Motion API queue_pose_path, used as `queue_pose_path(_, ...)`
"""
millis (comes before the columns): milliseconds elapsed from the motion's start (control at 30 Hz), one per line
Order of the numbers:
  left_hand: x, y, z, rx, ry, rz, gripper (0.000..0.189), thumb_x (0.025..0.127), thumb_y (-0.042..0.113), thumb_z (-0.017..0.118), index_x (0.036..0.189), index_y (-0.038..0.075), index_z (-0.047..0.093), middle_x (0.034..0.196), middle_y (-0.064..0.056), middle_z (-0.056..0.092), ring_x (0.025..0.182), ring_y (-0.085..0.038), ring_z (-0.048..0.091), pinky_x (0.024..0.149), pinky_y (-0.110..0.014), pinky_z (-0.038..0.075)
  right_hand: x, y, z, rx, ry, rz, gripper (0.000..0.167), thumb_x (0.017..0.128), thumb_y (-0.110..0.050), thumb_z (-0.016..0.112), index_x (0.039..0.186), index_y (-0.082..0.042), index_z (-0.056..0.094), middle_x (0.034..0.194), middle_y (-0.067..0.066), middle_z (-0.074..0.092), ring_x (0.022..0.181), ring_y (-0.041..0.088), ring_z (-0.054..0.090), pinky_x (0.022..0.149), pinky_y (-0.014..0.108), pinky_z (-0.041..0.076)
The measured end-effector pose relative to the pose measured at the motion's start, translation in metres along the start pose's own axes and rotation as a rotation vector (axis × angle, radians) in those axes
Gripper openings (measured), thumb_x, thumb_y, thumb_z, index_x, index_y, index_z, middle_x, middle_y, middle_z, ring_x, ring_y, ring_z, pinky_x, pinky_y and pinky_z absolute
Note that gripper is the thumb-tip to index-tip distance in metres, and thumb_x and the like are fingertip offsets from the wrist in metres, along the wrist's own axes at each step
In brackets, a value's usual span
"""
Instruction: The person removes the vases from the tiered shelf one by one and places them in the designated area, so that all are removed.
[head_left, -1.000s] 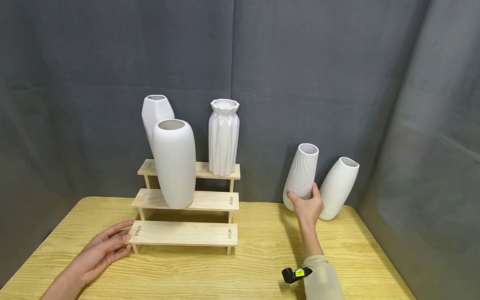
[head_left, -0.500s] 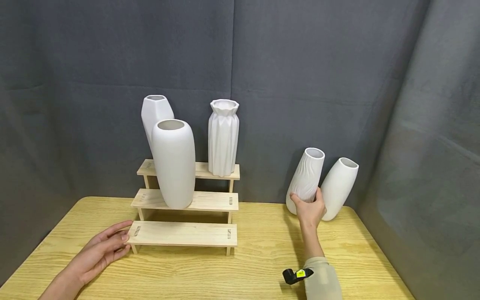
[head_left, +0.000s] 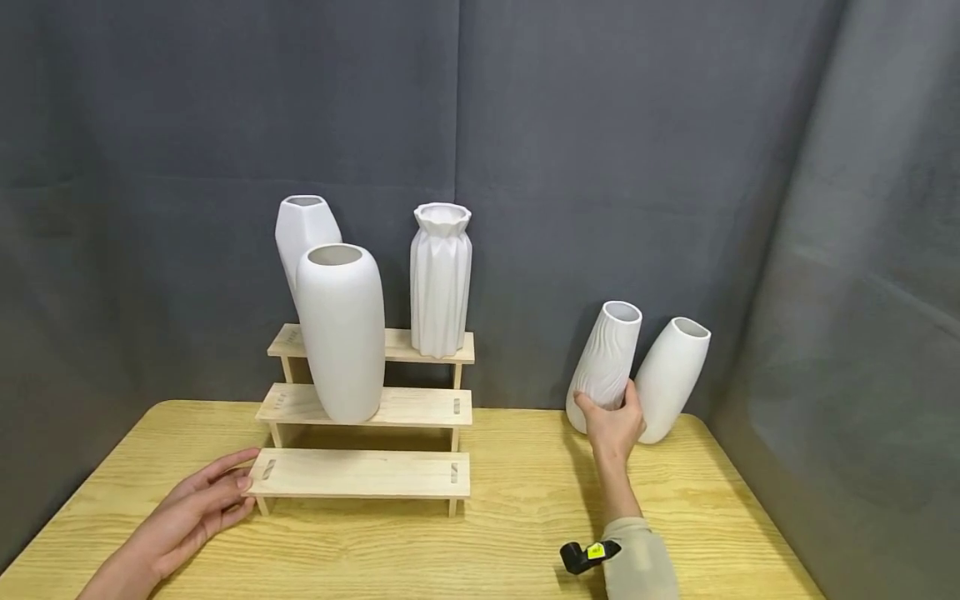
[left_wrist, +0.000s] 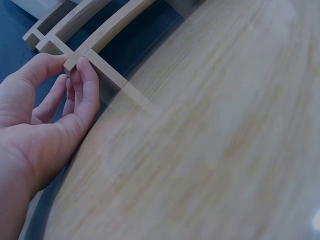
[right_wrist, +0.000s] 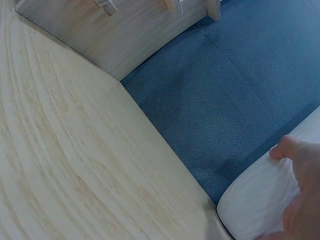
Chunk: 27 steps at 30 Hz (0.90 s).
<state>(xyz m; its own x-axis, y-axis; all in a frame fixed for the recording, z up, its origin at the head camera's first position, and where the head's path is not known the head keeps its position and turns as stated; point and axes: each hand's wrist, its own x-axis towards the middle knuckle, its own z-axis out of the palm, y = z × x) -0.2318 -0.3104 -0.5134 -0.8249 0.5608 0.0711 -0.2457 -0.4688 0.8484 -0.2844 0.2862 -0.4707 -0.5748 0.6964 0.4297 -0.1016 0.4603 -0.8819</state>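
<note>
My right hand (head_left: 615,425) grips the lower part of a white vase (head_left: 609,350) with wavy relief lines, which leans to the right on the table. In the right wrist view, the thumb and fingers of the right hand (right_wrist: 305,185) lie around the same vase (right_wrist: 257,200). Close beside it leans a smooth white vase (head_left: 673,379). At the left, my left hand (head_left: 195,517) holds the front left corner of a three-tier wooden stand (head_left: 360,473). The left wrist view has the left hand (left_wrist: 55,105) pinching that corner of the stand (left_wrist: 112,32) between thumb and finger.
A tall rounded white vase (head_left: 342,333) stands on the middle tier. On the top tier are a faceted white vase (head_left: 303,229), partly hidden behind it, and a pleated white vase (head_left: 441,287). Grey cloth (head_left: 540,167) hangs behind the wooden table (head_left: 517,500).
Over the last second my right hand shifted the wavy vase slightly right and nearer, towards the smooth one. The left hand kept its hold on the stand. The head view has shifted a little.
</note>
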Motion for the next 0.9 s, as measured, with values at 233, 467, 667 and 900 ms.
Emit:
queue_pose_path(233, -0.002, 0.003, 0.002, -0.003, 0.015, 0.001, 0.051, 0.109, -0.006, 0.034, 0.142, 0.021, 0.062, 0.13, -0.006, 0.058, 0.113, -0.018, 0.062, 0.094, -0.033, 0.052, -0.001, 0.001, 0.002, -0.002, -0.007, 0.006, 0.073, 0.067, -0.018, 0.094, 0.132, -0.007, 0.064, 0.121, 0.018, 0.067, 0.113, 0.036, 0.06, 0.099, 0.047, 0.045)
queue_pose_path(467, -0.001, 0.001, 0.003, 0.019, 0.042, -0.016, 0.047, 0.109, -0.002, 0.037, 0.141, 0.022, 0.062, 0.13, -0.006, 0.059, 0.113, -0.018, 0.061, 0.093, -0.033, 0.052, -0.004, 0.001, 0.003, -0.02, -0.018, 0.03, 0.079, 0.071, -0.017, 0.089, 0.14, 0.0, 0.054, 0.129, 0.022, 0.06, 0.12, 0.04, 0.054, 0.104, 0.05, 0.041)
queue_pose_path(667, -0.006, 0.002, 0.0, 0.001, 0.017, -0.035, 0.05, 0.109, -0.003, 0.034, 0.14, 0.024, 0.063, 0.13, -0.005, 0.059, 0.113, -0.018, 0.061, 0.094, -0.034, 0.052, -0.007, -0.007, 0.004, -0.022, -0.083, 0.078, 0.086, 0.072, -0.011, 0.083, 0.146, 0.003, 0.041, 0.136, 0.027, 0.049, 0.126, 0.044, 0.047, 0.107, 0.054, 0.036)
queue_pose_path(900, -0.001, 0.001, 0.0, -0.015, -0.012, -0.016, 0.05, 0.109, -0.004, 0.033, 0.142, 0.022, 0.061, 0.13, -0.006, 0.057, 0.114, -0.019, 0.061, 0.095, -0.034, 0.051, 0.002, -0.026, -0.006, -0.052, -0.125, 0.124, 0.084, 0.074, -0.009, 0.081, 0.146, 0.007, 0.04, 0.138, 0.029, 0.051, 0.128, 0.045, 0.047, 0.108, 0.052, 0.035)
